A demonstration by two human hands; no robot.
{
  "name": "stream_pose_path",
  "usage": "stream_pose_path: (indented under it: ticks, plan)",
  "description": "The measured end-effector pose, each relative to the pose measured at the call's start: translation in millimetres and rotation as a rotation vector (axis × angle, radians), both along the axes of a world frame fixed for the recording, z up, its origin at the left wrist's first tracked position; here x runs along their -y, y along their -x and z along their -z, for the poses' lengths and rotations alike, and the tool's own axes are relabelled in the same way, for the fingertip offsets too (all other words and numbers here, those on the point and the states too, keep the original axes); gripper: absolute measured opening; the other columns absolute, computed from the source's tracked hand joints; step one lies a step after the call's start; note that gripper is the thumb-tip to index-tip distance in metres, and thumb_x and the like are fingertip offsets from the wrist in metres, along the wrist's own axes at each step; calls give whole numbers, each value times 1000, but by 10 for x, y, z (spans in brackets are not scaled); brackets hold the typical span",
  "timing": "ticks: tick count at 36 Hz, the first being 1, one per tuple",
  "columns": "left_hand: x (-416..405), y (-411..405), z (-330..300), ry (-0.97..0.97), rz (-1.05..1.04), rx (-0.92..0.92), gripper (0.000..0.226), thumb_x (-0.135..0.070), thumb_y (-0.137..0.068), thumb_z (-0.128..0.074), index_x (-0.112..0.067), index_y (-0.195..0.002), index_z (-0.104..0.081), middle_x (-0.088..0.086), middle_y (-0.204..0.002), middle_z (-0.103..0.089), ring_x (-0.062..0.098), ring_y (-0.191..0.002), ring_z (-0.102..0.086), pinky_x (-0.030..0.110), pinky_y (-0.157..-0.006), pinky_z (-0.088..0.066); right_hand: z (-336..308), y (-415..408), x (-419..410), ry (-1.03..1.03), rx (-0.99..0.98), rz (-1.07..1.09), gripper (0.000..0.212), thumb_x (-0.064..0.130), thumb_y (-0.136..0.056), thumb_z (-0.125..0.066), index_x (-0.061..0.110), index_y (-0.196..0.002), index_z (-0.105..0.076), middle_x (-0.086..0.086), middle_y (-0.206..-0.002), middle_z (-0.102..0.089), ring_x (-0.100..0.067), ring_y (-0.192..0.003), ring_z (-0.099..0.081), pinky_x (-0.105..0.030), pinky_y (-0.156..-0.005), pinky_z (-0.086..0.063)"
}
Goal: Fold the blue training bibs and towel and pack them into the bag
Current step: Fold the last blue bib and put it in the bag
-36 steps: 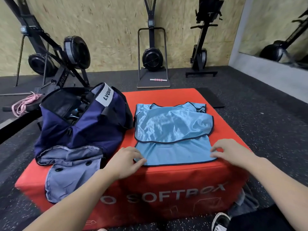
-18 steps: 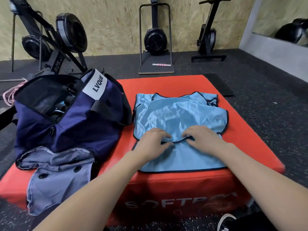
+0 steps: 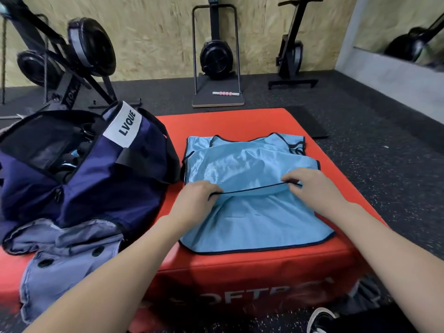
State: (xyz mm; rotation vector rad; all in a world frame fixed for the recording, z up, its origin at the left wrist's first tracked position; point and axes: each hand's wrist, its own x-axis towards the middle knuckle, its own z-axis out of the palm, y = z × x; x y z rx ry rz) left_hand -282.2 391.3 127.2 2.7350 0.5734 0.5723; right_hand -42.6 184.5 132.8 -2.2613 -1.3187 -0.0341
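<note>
Both hands have spread apart along the dark hem since half a second ago, when they sat close together at the middle. Left hand [image 3: 195, 200] pinches that folded hem with curled fingers, right hand [image 3: 312, 188] pinches it too, hem stretched taut between them. The blue bibs [image 3: 252, 219] lie at centre frame on the red soft box [image 3: 240, 267], long axis running near to far, necklines pointing to the far wall; at least two bibs, stacked. One navy bag [image 3: 96, 179], unzipped, sits at left, touching the bibs' edge.
</note>
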Motion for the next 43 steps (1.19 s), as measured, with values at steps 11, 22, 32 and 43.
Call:
stream_pose_path:
  ticks: [11,22,32,43]
  plan:
    - [-55,496,-109,14,-40,56,24,-5,-90,-64,-17,-108,-75,-5,-105,-74,15,-101,-65,21,-86,-44,-162,-39,507,-132,-156,76,24,-2,-87,-68,13,-105,-74,2,-95,-72,-13,-89,-66,-25,-92,-47]
    - [82,915,67,-130,157,-38,29,0,-70,-52,-25,-76,-66,-11,-79,-65,15,-78,-62,34,-71,-49,-31,143,1018,65,0,-94,36,-1,-86,-67,34,-77,-68,20,-86,-66,-3,-85,-63,-32,-84,-51]
    - [277,1087,207,-150,166,-196,39,-4,-82,-51,-27,-103,-75,-13,-111,-66,11,-109,-58,34,-90,-42,57,219,1265,379,171,-226,35,18,-84,-62,25,-117,-71,14,-115,-62,-3,-108,-44,-22,-102,-36]
    - [285,1158,189,-60,173,-154,40,-63,-86,-55,-29,-99,-74,-20,-99,-65,0,-99,-58,30,-90,-47,75,255,1186,328,105,-142,13,27,-93,-65,22,-100,-74,11,-102,-67,-9,-100,-59,-26,-92,-44]
